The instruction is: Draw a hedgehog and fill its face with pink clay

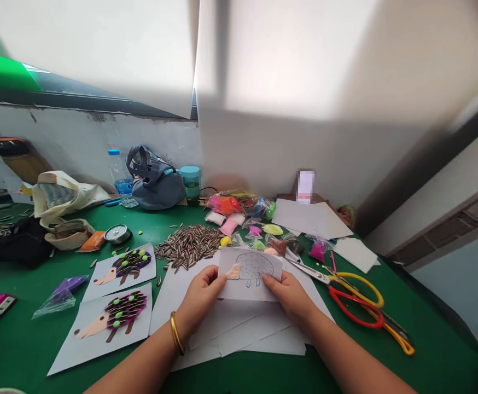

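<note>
A small white card [250, 289] with a hedgehog outline, its snout filled with pale peach clay, is held up over white sheets [239, 334]. My left hand [204, 295], below a gold bangle, pinches the card's left edge. At the right edge, my right hand [290, 295] grips the card between thumb and fingers. Beyond the card lies a heap of striped sunflower seeds [187, 246]. To the left, two cards [143, 328] carry finished-looking hedgehogs with peach faces, seed spines and green dots.
Scissors with red and yellow handles [356, 309] lie at the right. Coloured clay packets [231, 210] are behind the seeds. A purple clay bag [64, 290], round tin [118, 234], blue bag [157, 186] and bottle [120, 175] stand or lie leftward.
</note>
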`<act>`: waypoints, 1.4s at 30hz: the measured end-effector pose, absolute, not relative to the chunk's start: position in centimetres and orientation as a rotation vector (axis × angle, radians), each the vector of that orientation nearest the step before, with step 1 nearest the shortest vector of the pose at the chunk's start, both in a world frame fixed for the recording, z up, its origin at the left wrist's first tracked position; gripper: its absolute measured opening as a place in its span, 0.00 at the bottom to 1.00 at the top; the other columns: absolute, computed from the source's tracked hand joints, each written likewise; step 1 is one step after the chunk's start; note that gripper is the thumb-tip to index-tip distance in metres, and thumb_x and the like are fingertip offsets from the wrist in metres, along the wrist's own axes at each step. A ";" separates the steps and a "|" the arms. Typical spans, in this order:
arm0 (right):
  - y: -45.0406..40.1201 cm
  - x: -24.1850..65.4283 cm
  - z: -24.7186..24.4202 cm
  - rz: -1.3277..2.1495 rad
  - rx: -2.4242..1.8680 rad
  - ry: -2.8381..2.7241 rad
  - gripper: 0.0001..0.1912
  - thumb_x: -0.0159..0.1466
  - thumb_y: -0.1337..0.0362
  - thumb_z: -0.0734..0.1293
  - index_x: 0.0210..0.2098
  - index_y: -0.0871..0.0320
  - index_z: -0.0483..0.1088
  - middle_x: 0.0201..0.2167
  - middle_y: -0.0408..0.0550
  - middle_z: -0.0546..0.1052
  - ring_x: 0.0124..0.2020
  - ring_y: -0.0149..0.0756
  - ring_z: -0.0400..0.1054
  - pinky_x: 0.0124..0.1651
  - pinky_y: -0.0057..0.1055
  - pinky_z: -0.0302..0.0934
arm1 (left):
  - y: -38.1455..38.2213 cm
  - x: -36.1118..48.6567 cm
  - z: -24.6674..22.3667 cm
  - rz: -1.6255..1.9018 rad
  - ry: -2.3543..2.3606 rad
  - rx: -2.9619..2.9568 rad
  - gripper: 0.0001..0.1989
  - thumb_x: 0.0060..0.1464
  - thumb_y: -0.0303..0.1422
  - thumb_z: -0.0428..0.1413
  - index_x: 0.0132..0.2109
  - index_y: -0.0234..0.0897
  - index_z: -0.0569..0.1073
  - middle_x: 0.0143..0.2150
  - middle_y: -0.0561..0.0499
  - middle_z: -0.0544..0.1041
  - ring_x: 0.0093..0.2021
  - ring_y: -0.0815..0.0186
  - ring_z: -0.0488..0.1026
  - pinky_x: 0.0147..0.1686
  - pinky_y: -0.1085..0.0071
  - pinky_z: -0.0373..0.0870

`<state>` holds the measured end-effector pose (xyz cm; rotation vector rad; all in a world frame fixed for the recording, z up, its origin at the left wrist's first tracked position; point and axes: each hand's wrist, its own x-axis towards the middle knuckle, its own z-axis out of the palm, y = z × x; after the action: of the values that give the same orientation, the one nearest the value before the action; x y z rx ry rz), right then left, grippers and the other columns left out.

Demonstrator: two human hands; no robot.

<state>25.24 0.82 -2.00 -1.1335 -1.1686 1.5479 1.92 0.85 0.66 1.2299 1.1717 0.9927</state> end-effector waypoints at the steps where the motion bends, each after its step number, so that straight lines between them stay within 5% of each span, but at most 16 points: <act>1: 0.8 25.2 -2.0 1.546 -1.143 -1.166 0.29 0.58 0.45 0.71 0.49 0.60 0.75 0.42 0.54 0.81 0.44 0.51 0.76 0.54 0.50 0.65 | 0.9 1.9 0.6 0.983 1.169 1.236 0.18 0.50 0.48 0.59 0.35 0.36 0.73 0.32 0.52 0.73 0.30 0.65 0.69 0.28 0.73 0.65; 6: 0.8 25.2 -2.0 1.542 -1.153 -1.182 0.30 0.57 0.44 0.72 0.50 0.60 0.75 0.42 0.55 0.81 0.44 0.52 0.76 0.53 0.50 0.66 | 1.0 1.9 0.2 0.974 1.178 1.250 0.22 0.49 0.52 0.59 0.36 0.36 0.74 0.32 0.51 0.74 0.30 0.64 0.69 0.26 0.73 0.66; 13: 0.6 25.1 -1.7 1.550 -1.144 -1.217 0.29 0.57 0.44 0.71 0.49 0.59 0.76 0.41 0.54 0.81 0.45 0.52 0.75 0.54 0.50 0.64 | 0.9 1.9 0.5 0.989 1.102 1.244 0.22 0.51 0.51 0.59 0.43 0.37 0.76 0.41 0.48 0.79 0.43 0.56 0.75 0.41 0.65 0.72; 42: 0.6 25.2 -1.8 1.470 -1.143 -1.432 0.28 0.60 0.43 0.68 0.50 0.57 0.75 0.44 0.51 0.80 0.50 0.51 0.71 0.53 0.44 0.64 | 0.9 2.3 0.9 0.913 1.090 1.163 0.26 0.44 0.49 0.66 0.44 0.32 0.79 0.43 0.43 0.82 0.44 0.52 0.77 0.41 0.65 0.73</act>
<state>25.17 0.64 -1.77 -1.1434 -1.4322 1.4704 2.26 0.95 0.86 1.1626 1.0896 0.9125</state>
